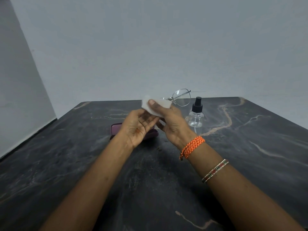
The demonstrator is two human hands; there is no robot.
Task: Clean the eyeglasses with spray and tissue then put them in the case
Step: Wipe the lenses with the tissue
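Above the middle of the dark table (250, 147), both hands are raised, with the glasses (181, 97) and a folded white tissue (146, 101) between them. Right hand (173, 120): thumb presses the tissue down onto one lens; the fingers behind are hidden, so the hand reads as clamped on tissue and lens together. The other lens and one thin arm of the frame stick out to the right, clear of the grip. Judgement: this pinch lets the tissue rub both faces of the covered lens at once.

Left hand (138, 125): palm up, fingers loosely curled toward the tissue's lower edge. Whether the fingertips actually grip the frame or tissue cannot be told; it looks like a support to steady the work.

Spray bottle (195, 117): clear, black pump top, upright on the table just right of the right hand, within easy reach. Judgement: spraying looks done or paused; wiping is the step in hand.

Case (116, 129): purple, lying on the table behind and below the left hand, mostly hidden by it. Open or closed cannot be told.

Right forearm carries an orange braided band (191, 145) at the wrist and a beaded bangle (215, 170) further up.

Surface: black stone-look top with pale tan veins, otherwise bare. Room: plain grey walls, corner at left.
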